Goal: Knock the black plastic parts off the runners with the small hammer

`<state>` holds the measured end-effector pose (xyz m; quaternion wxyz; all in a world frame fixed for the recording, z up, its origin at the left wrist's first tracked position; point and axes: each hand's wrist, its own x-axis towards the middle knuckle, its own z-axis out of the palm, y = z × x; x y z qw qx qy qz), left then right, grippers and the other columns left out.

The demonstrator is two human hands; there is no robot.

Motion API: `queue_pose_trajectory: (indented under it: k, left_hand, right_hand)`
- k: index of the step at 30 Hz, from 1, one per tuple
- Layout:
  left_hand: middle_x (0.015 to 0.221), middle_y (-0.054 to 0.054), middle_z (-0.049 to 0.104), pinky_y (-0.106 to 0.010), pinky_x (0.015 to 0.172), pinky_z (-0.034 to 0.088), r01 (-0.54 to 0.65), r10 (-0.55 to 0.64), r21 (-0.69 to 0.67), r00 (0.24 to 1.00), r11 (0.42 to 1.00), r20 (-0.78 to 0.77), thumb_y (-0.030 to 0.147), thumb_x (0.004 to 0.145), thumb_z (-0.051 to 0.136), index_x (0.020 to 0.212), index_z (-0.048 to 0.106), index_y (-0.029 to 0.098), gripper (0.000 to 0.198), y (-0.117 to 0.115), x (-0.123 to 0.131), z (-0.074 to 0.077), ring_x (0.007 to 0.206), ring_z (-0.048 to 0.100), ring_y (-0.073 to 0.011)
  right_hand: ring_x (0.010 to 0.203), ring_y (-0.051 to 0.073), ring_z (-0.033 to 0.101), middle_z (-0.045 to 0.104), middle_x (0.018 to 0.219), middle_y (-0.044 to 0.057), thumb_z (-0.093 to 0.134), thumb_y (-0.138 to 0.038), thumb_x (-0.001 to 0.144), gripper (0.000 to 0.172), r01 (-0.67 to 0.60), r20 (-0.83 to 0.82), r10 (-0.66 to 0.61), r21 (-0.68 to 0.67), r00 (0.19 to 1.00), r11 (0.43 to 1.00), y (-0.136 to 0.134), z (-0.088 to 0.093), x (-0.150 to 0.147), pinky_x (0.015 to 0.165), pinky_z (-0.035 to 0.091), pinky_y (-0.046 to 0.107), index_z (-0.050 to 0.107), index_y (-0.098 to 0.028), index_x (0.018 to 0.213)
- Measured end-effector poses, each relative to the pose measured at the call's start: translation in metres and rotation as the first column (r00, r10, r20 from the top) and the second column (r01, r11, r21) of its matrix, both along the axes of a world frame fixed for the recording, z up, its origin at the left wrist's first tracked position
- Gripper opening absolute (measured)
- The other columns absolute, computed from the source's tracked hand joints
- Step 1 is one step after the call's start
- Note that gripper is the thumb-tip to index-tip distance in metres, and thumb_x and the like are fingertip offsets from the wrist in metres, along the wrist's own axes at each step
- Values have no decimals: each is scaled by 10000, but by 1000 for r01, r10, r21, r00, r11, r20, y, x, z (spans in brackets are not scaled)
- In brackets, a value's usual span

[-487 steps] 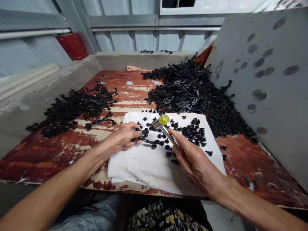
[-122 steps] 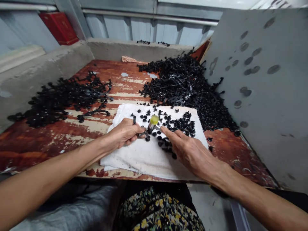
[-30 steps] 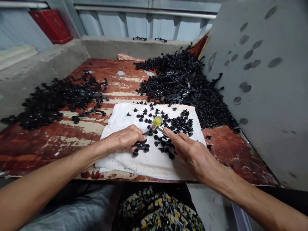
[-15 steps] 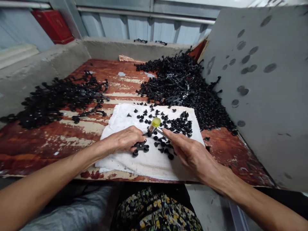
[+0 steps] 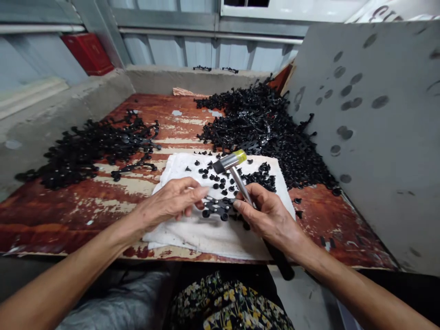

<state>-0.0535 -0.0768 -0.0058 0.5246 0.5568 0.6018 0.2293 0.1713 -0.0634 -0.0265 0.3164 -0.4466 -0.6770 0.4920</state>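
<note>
My right hand (image 5: 266,213) is wrapped round the metal shaft of a small two-faced mallet (image 5: 229,161), one face yellow and the other black. Its dark grip slants down toward the table's front edge. Between my hands is a black jointed linkage (image 5: 216,207) with shiny rivets and round black feet. My left hand (image 5: 178,199) pinches its left end, while the right thumb and fingertips meet its right end. Beneath them lies a folded white cloth (image 5: 192,236), scattered with small black round-headed pieces (image 5: 264,176).
A large heap of black parts (image 5: 257,114) covers the back right, beside a grey spotted panel (image 5: 360,137). Several linkages form another pile (image 5: 92,151) at the left on the worn red-brown table (image 5: 134,217). A low concrete ledge (image 5: 154,82) runs behind, with a red box (image 5: 90,52) at its left.
The mallet head has lifted off the linkage and turned, its black face now showing at the left. The linkage has come up between both hands, and my right fingertips now reach it.
</note>
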Motion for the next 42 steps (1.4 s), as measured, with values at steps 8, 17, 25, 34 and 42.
queue_pose_trajectory:
  k: [8, 17, 25, 34, 42]
  left_hand:
    - [615, 14, 514, -242, 527, 341, 51, -44, 133, 997, 990, -56, 617, 810, 472, 675, 530, 168, 472, -11, 17, -5, 579, 453, -115]
    - [574, 39, 527, -180, 373, 320, 70, -70, -72, 998, 995, 8, 488, 796, 497, 743, 517, 185, 308, 16, 16, -11, 423, 440, -76]
    - [534, 48, 487, -152, 382, 276, 105, -102, 27, 992, 994, -76, 407, 844, 466, 619, 442, 180, 320, 26, 19, -12, 394, 382, -37]
    - [514, 54, 465, -162, 376, 242, 125, -122, 16, 986, 992, -112, 411, 848, 449, 610, 412, 191, 325, 25, 19, -12, 389, 337, -40]
    - [521, 53, 469, -161, 382, 238, 129, -120, 59, 983, 990, -141, 411, 871, 446, 611, 427, 188, 343, 26, 20, -16, 395, 333, -41]
  right_hand:
    - [535, 105, 351, 394, 611, -59, 532, -290, 821, 133, -4, -21, 6, 112, 1000, 994, -11, 0, -15, 496, 321, 241, 473, -222, 723]
    - [404, 82, 329, 390, 534, -86, 536, -556, 875, 337, 145, -29, -153, -186, 988, 972, -15, -4, 25, 358, 286, 204, 472, -233, 805]
    - [367, 49, 317, 385, 490, -100, 612, -612, 814, 423, 171, -121, -225, -345, 967, 923, -18, -21, 39, 327, 283, 165, 492, -209, 767]
    - [364, 44, 310, 386, 488, -105, 644, -603, 795, 422, 166, -156, -241, -385, 958, 908, -16, -21, 39, 315, 285, 152, 489, -211, 770]
    - [368, 46, 310, 382, 487, -104, 644, -617, 785, 437, 176, -151, -247, -373, 957, 911, -16, -20, 38, 311, 289, 154, 484, -212, 757]
